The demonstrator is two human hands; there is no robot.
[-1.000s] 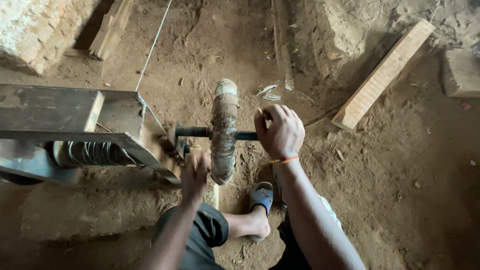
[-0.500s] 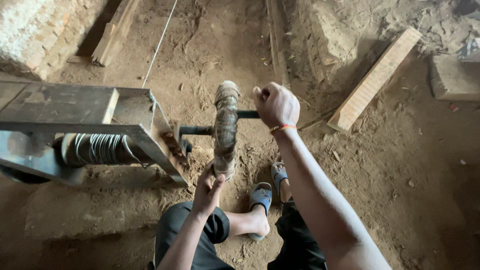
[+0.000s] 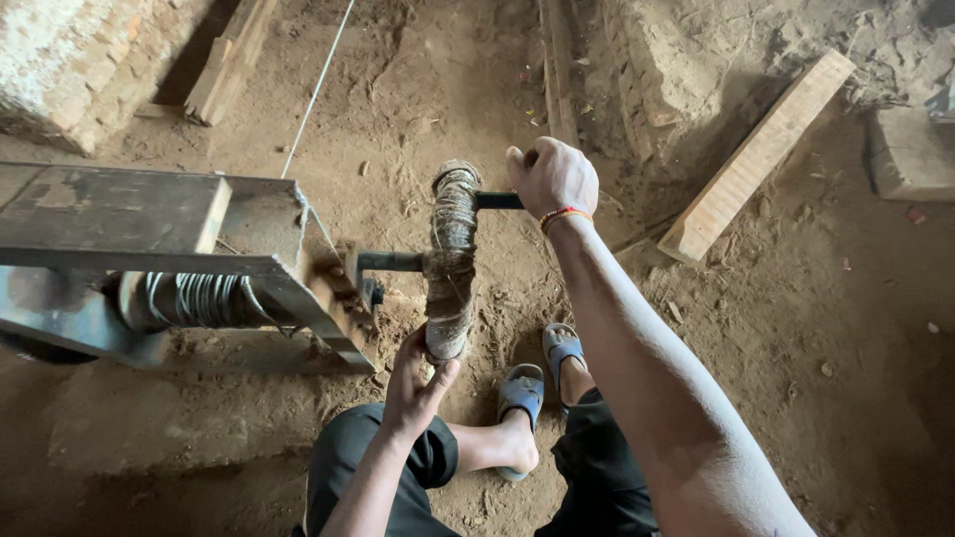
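Over the dirt floor (image 3: 796,328), beside the metal frame (image 3: 109,214), my right hand (image 3: 553,177) grips the crank handle (image 3: 497,200) while my left hand (image 3: 416,383) cups the twine-wrapped wheel (image 3: 452,259) from below.

One view only, from the person's head, looking steeply down and a little forward over both arms to the dirt floor (image 3: 796,328). It sits close: the right arm fills the lower right of the frame, the knees and sandals the bottom centre. The crank (image 3: 453,259) lies mid-frame, the metal frame (image 3: 109,214) at left, a plank (image 3: 761,154) at upper right.
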